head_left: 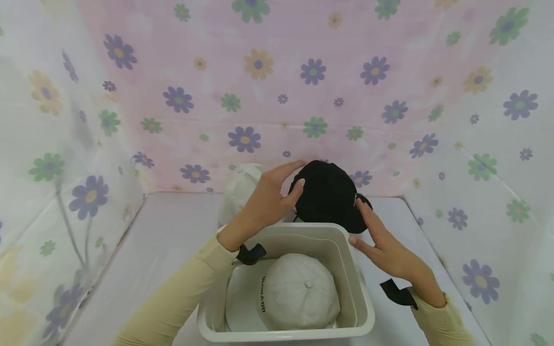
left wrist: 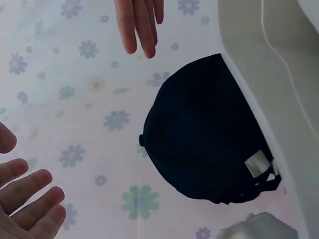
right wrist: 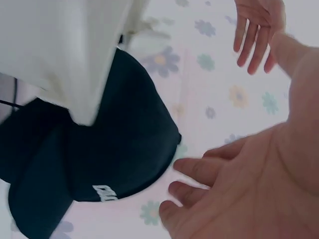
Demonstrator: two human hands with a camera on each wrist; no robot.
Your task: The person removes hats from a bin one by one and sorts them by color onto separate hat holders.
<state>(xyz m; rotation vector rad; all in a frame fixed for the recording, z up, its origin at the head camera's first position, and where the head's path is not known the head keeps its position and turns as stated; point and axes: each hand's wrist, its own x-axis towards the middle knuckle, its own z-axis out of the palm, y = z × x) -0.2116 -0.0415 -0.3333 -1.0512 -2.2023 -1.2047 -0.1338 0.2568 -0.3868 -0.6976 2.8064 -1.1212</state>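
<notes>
A black cap (head_left: 326,194) is just beyond the far rim of a light plastic bin (head_left: 363,317), its brim toward the right. White letters mark its front in the right wrist view, and a pale tag shows near its back strap in the left wrist view. At the cap's left is my left hand (head_left: 277,192), fingers spread and relaxed. On its right, my right hand (head_left: 387,252) has its fingers extended, with fingertips close to the brim. Both wrist views show a gap between the hands and the black cap (left wrist: 199,134). Neither hand grips anything.
Inside the bin lies an off-white cap (head_left: 303,293) with dark lettering and its brim to the left. Another white cap (head_left: 240,190) stands behind my left hand, partly covered by it. Flower-printed cloth (head_left: 277,96) walls the white table (head_left: 164,240) at the back and sides.
</notes>
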